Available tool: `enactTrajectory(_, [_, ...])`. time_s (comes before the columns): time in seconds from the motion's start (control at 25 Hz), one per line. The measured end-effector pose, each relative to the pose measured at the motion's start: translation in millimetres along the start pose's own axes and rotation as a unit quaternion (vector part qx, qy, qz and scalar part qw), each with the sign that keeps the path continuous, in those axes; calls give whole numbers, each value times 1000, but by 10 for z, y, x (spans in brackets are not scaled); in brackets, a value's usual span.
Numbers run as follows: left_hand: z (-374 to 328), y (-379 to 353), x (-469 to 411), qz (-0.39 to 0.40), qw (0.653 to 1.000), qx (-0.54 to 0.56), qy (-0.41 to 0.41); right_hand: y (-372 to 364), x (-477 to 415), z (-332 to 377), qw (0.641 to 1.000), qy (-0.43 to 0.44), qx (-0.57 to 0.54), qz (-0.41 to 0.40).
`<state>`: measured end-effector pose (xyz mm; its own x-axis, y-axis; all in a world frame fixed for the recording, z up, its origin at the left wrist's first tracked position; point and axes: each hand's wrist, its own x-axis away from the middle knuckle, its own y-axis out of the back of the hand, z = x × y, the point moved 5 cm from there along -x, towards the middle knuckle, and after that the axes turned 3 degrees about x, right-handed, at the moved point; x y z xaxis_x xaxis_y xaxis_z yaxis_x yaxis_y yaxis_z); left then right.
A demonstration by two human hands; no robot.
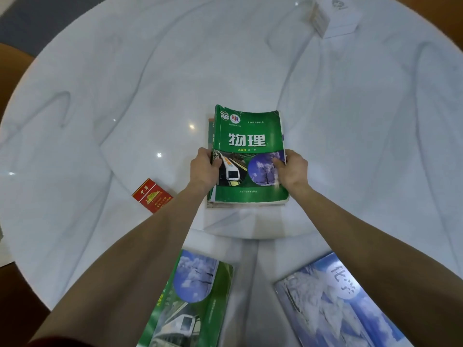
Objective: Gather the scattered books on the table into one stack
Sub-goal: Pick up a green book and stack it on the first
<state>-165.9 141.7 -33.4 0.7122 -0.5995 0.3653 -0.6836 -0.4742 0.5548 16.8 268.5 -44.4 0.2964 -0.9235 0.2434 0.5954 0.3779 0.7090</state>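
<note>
- While both hands are gripping it, the green physics book is lying at the middle of the table, on top of at least one other book whose edge is peeking out at its left side and underneath.
- Its cover is carrying large white characters, a train picture and a round blue picture of frosted trees; the far corners are curling upward.
- The left hand is clamping the book's left edge, thumb on the cover; the right hand is clamping the right edge, thumb pressing the blue picture.
- A second green book with the same cover art is lying near the table's close edge, under the left forearm.
- A blue book with a snowy scene is lying to its right, apart from it.
- A red packet is sitting left of the stack, partly hidden by the left forearm.
- A white box is resting at the far right of the table.
- The table is round, white with grey veins, and glossy, reflecting ceiling lights; brown flooring is showing around it.
</note>
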Motion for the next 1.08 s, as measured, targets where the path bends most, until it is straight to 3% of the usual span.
enactTrajectory(0.4, [60, -1, 33, -39, 982, -182, -35, -110, -134, -62, 996, -40, 74, 32])
enactTrajectory(1.08, [103, -45, 89, 8, 971, -240, 2, -104, -140, 30, 988, -58, 131, 61])
